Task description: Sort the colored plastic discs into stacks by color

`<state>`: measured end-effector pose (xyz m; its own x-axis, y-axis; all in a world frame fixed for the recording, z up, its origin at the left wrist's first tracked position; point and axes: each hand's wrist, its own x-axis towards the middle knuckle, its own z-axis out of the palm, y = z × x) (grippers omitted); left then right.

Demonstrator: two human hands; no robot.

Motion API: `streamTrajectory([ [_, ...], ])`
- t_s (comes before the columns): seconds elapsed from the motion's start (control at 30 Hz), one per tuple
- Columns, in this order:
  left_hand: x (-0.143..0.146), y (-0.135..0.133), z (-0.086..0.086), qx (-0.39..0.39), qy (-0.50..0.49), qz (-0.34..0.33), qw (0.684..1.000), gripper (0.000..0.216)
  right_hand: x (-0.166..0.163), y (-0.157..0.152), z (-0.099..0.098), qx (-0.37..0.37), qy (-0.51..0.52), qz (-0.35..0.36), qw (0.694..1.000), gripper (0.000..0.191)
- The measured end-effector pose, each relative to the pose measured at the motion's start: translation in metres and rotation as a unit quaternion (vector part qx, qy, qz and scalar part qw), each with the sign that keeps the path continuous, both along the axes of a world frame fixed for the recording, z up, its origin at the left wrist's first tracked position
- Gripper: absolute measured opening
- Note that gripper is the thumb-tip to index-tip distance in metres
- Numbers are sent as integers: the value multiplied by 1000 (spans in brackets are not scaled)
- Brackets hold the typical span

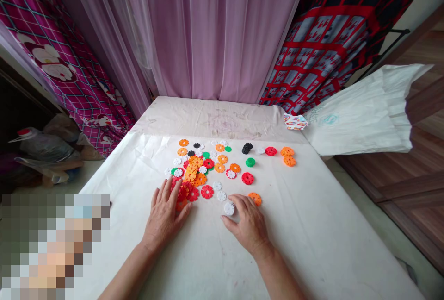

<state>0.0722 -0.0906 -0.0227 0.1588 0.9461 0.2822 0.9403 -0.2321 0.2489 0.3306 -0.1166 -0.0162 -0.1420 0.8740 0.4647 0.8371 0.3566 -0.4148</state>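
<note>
My left hand (164, 216) lies with its fingers spread at the near left edge of a loose pile, touching the red snowflake discs (187, 192). Orange snowflake discs (194, 165) lie heaped just beyond them. To the right, my right hand (249, 223) curls its thumb and fingers around a small stack of white snowflake discs (229, 209) low over the table. Two loose white discs (221, 196) lie just beyond that stack. An orange disc stack (255, 198) is beside the right hand's knuckles.
Sorted groups stand at the right: red discs (247, 178), green discs (250, 162), black discs (247, 148) and orange discs (288, 156). A white bag (364, 110) hangs over the right edge of the cloth-covered table (294, 244). Curtains (215, 31) hang behind.
</note>
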Motion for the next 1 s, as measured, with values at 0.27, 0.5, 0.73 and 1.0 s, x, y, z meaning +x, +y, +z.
streamTrajectory([
  [0.27,-2,-3,1,4,-40,11,999,59,2,6,-3,-10,-4,4,1000,23],
  [0.5,1,-1,1,6,-47,20,999,56,4,4,-7,-5,9,8,1000,26],
  [0.73,2,1,3,-6,-49,26,998,55,-11,20,11,-14,-29,-46,998,14],
  [1.0,1,0,1,-8,-62,27,998,56,-33,38,12,-51,-101,-77,991,10],
])
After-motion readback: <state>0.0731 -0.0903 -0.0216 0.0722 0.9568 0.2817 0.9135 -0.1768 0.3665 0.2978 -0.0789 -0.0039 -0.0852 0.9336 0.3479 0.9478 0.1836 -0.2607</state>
